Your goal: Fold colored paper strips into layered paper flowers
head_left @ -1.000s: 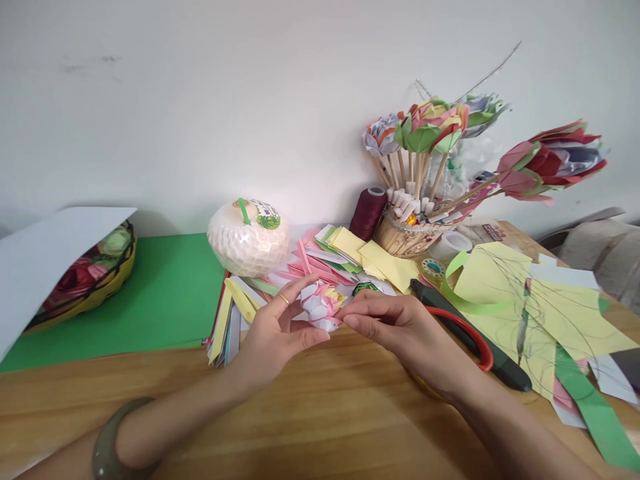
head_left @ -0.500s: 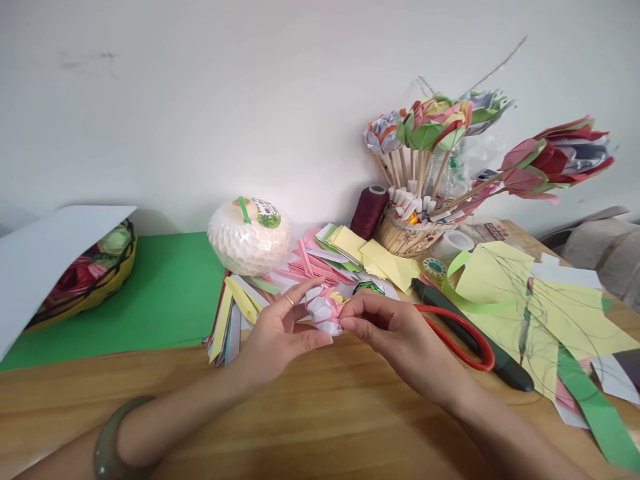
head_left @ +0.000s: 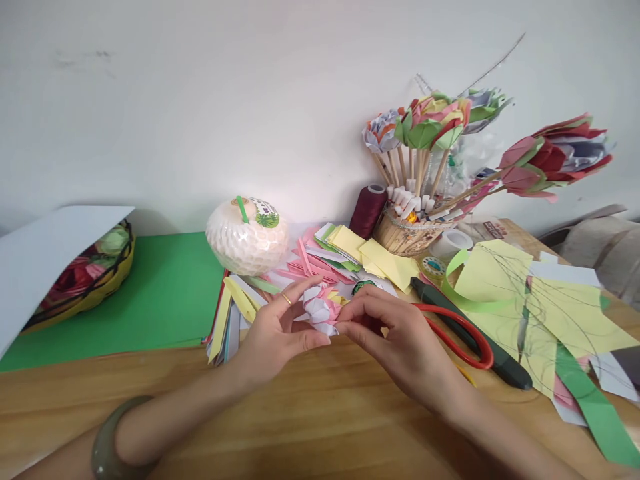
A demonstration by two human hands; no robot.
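Observation:
Between my hands, above the table's front part, is a small folded paper flower (head_left: pixel 320 307) with white outer petals, pink ones inside and some yellow. My left hand (head_left: pixel 280 333) grips it from the left, thumb below and fingers behind. At its right side my right hand (head_left: pixel 387 327) pinches a petal edge between thumb and forefinger. Strips of folded pink paper (head_left: pixel 313 260) lie behind the flower. Just right of my right hand are scissors with red handles (head_left: pixel 483 360) and a dark green pen-shaped tool (head_left: pixel 505 367).
A wrapped white coconut (head_left: pixel 247 237) stands behind my left hand, beside a green sheet (head_left: pixel 170 287). Paper flowers on sticks fill a wooden basket (head_left: pixel 407 233) at the back, next to a maroon thread spool (head_left: pixel 369 212). Yellow paper with loose threads (head_left: pixel 500 273) covers the right side.
My right hand's fingers have shifted slightly down along the flower's edge, and the lower white petal now sticks out more. The flower has turned a little. My left hand keeps its hold.

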